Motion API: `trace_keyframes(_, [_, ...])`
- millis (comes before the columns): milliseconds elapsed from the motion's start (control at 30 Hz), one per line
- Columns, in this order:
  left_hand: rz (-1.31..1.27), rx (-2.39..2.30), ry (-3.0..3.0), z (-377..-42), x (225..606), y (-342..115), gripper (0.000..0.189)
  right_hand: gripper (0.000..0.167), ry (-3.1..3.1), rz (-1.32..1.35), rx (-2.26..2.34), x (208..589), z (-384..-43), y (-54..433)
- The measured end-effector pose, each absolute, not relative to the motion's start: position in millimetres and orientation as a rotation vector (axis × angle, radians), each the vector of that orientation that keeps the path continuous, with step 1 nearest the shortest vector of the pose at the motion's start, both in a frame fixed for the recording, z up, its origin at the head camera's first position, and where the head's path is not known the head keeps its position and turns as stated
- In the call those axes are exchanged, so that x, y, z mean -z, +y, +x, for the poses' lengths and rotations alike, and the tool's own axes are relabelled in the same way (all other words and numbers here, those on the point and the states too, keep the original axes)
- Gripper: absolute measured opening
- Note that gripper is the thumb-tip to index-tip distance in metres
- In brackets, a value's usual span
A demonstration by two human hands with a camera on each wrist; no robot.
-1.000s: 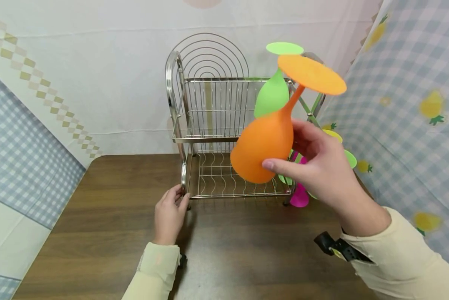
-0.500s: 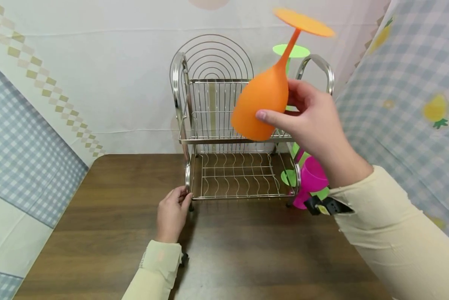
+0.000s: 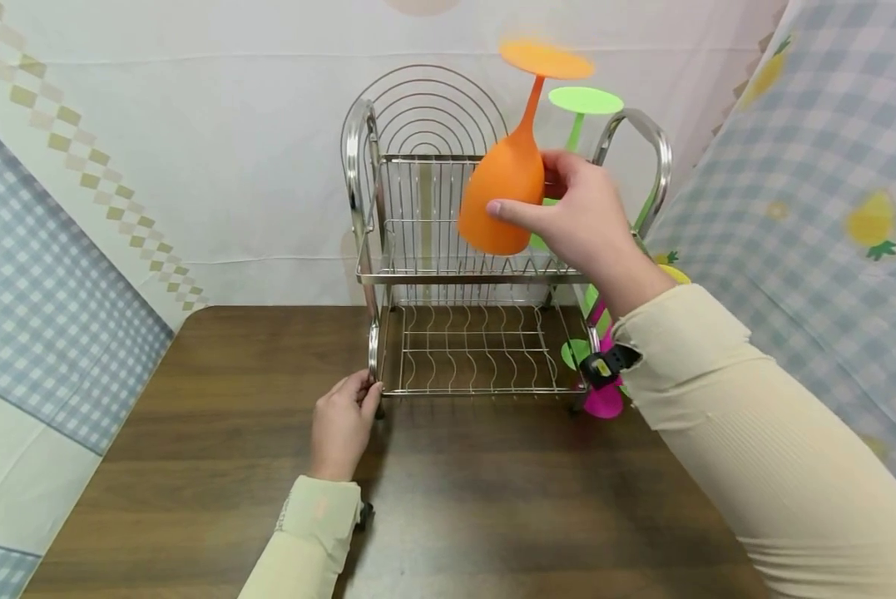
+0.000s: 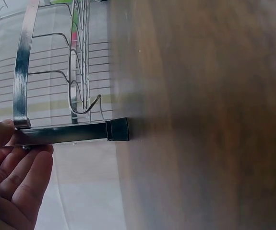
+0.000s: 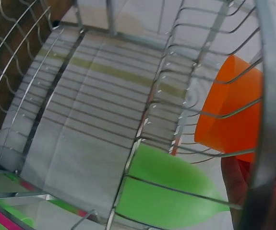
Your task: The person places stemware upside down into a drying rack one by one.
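My right hand (image 3: 578, 208) grips an orange wine goblet (image 3: 503, 191) by its bowl, upside down with the foot on top, over the upper tier of a metal dish rack (image 3: 462, 279). Behind it, a green goblet (image 3: 586, 101) stands inverted on the right of that tier; in the right wrist view its green bowl (image 5: 166, 189) is beside the orange one. With thumb and fingers, my left hand (image 3: 343, 424) pinches the rack's front left leg (image 4: 66, 134) near its black foot (image 4: 118, 129).
Pink (image 3: 603, 403) and green goblets hang or stand at the rack's right side, partly hidden by my right sleeve. The rack's lower tier (image 3: 477, 349) has wavy wires. A wooden table (image 3: 253, 433) bears the rack; a white cloth (image 3: 268, 166) hangs behind.
My right hand has raised the orange goblet and carried it left and away over the upper tier, tipping it more upright. The left hand keeps its hold on the rack.
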State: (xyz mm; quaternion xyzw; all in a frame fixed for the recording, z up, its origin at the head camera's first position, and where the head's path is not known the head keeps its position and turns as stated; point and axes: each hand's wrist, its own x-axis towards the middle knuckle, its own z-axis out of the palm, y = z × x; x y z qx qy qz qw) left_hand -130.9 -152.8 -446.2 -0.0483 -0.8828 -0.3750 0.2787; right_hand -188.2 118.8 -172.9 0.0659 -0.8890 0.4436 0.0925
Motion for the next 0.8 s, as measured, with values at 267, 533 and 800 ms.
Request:
trace_keyframes(267, [-0.108, 0.993, -2.4, -132, 446, -153, 0.016, 0.088, -2.732, 0.122, -1.241, 180, -211, 117])
trace_keyframes(533, [-0.107, 0.991, -2.396, -131, 446, -152, 0.015, 0.084, -2.804, 0.137, -1.106, 180, -223, 109])
trace_keyframes(800, [-0.103, 0.993, -2.401, -132, 448, -152, 0.015, 0.076, -2.878, 0.121, -1.001, 184, -231, 109])
